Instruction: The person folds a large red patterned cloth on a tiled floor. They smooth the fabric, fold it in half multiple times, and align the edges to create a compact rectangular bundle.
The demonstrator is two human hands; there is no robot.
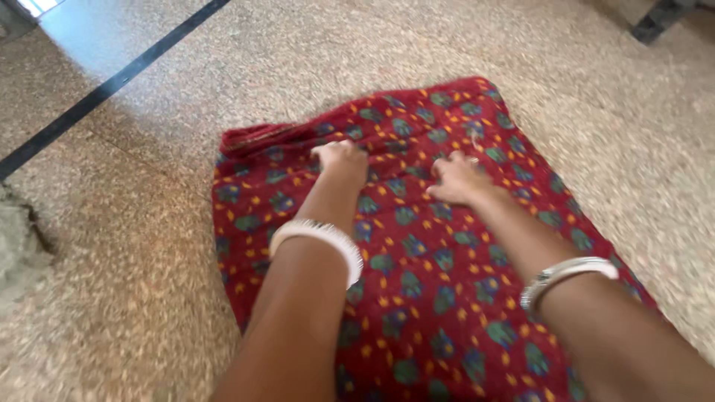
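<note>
A dark red cloth (417,268) printed with green, blue and yellow shapes lies folded flat on the speckled floor. My left hand (341,160) rests on the cloth near its far left part, fingers curled onto the fabric. My right hand (458,179) lies on the cloth just right of it, fingers bent and pressing down. Both wrists carry white and silver bangles. The cloth's far left corner (249,138) shows bunched folded edges. Whether either hand pinches the fabric is blurred.
The speckled stone floor (596,97) surrounds the cloth. A black line (112,82) crosses the floor at the upper left. A grey rough lump (18,246) sits at the left edge. A dark object (659,18) stands at the top right.
</note>
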